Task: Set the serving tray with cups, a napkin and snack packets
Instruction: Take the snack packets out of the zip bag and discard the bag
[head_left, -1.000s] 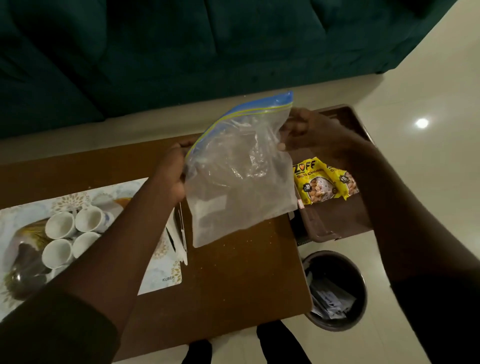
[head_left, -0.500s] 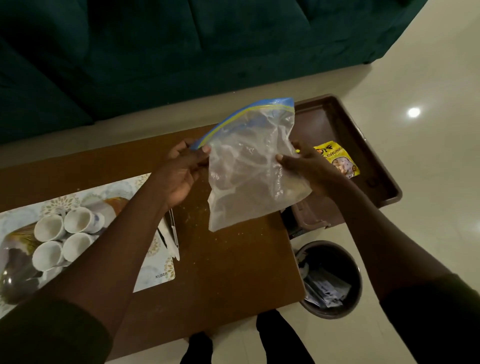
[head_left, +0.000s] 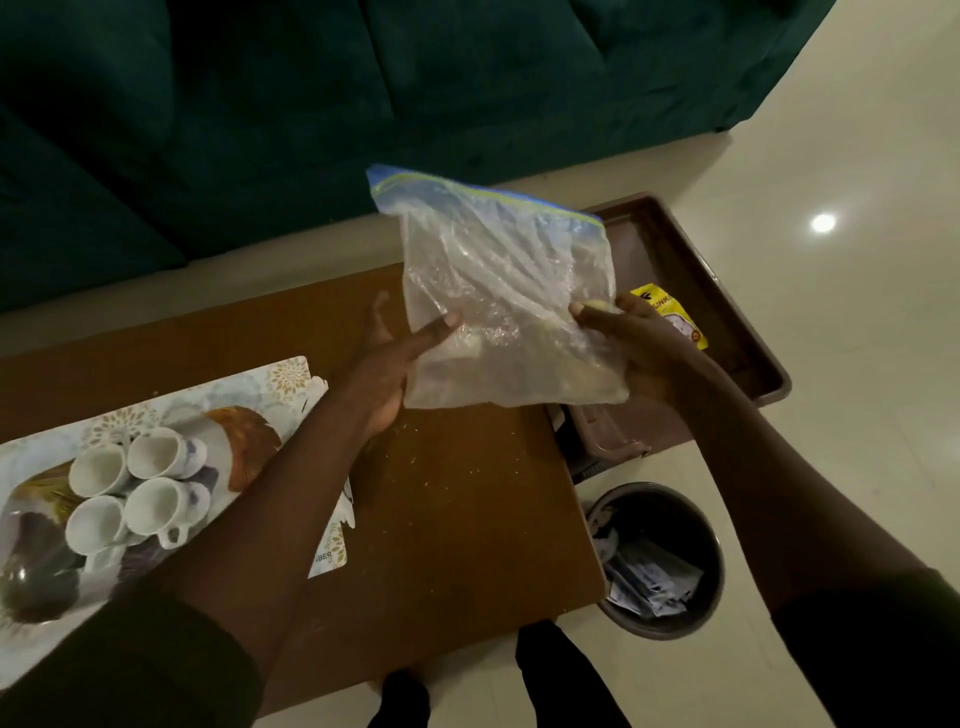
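Note:
A clear zip bag (head_left: 498, 291) with a blue seal hangs over the table's right end, seal edge uppermost. My left hand (head_left: 389, 358) pinches its lower left side and my right hand (head_left: 639, 338) grips its lower right corner. The bag looks empty. Behind my right hand lies a yellow snack packet (head_left: 675, 314) in the brown serving tray (head_left: 748, 332), partly hidden. Several white cups (head_left: 140, 483) lie on their sides on a patterned placemat (head_left: 280, 384) at the left.
The wooden table (head_left: 467, 519) carries crumbs near its middle. A dark waste bin (head_left: 657, 561) with paper in it stands on the floor under the tray's near end. A green sofa (head_left: 363, 104) runs along the far side. My feet show below the table edge.
Both hands have slid from the bag's seal down to its lower corners, and the bag has swung so its seal now points up and away. The view has shifted left.

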